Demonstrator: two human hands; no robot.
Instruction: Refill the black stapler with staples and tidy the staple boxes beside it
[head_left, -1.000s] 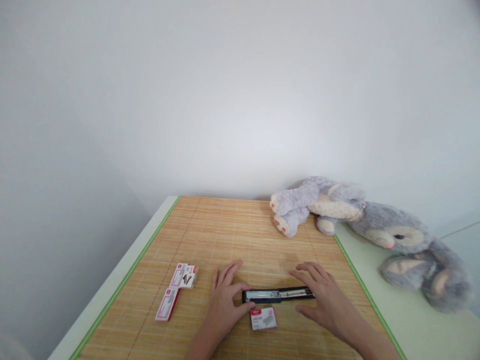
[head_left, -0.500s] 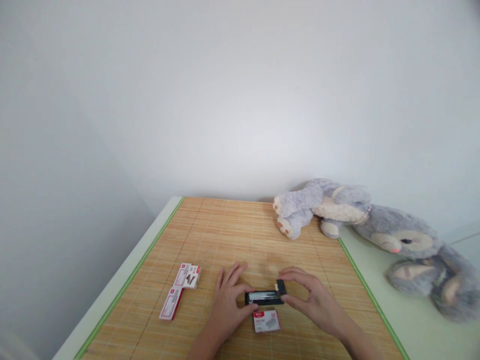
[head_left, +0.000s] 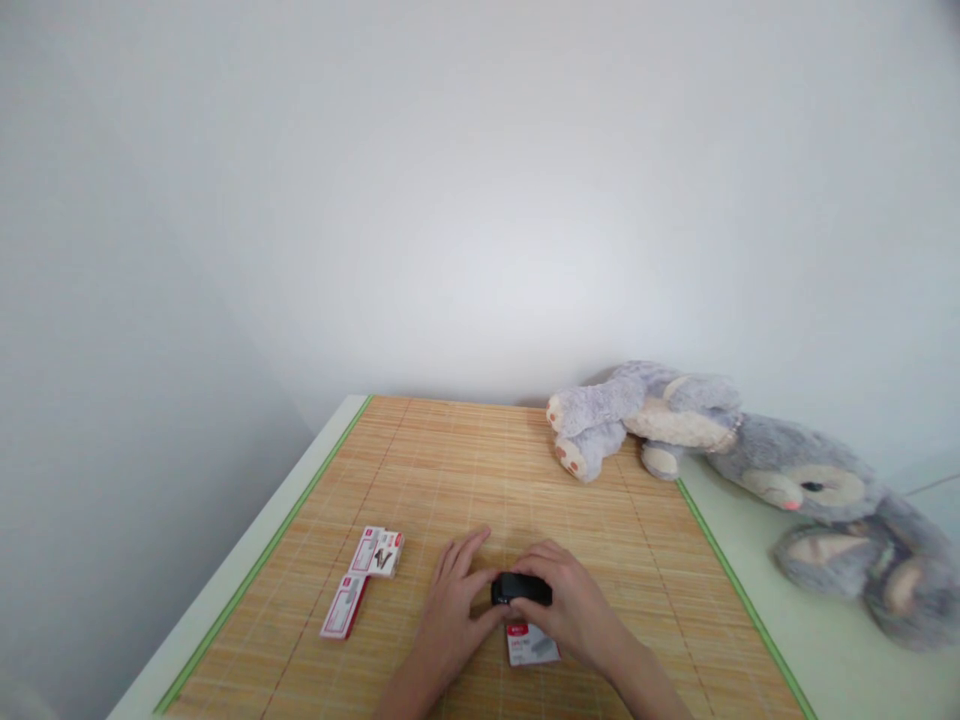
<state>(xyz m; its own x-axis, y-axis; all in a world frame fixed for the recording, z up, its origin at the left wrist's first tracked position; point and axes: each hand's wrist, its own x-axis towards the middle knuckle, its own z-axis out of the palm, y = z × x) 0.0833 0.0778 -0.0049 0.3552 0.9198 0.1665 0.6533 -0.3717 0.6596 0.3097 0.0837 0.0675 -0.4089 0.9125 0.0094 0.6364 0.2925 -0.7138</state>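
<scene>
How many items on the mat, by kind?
Black stapler, under both hands: 1
Red-and-white staple boxes: 3
Grey plush rabbit, half off the bamboo mat: 1
Total: 5

Black stapler (head_left: 521, 588), closed flat on bamboo mat, w/ small red-white staple box (head_left: 531, 643) just in front.

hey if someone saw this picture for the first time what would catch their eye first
Probably the big grey and cream plush rabbit lying on its side at the table's far right edge, feet on the woven bamboo mat. Next, near the mat's front, the left hand and right hand close together over a small black stapler, with small red and white staple boxes lying to their left.
</scene>
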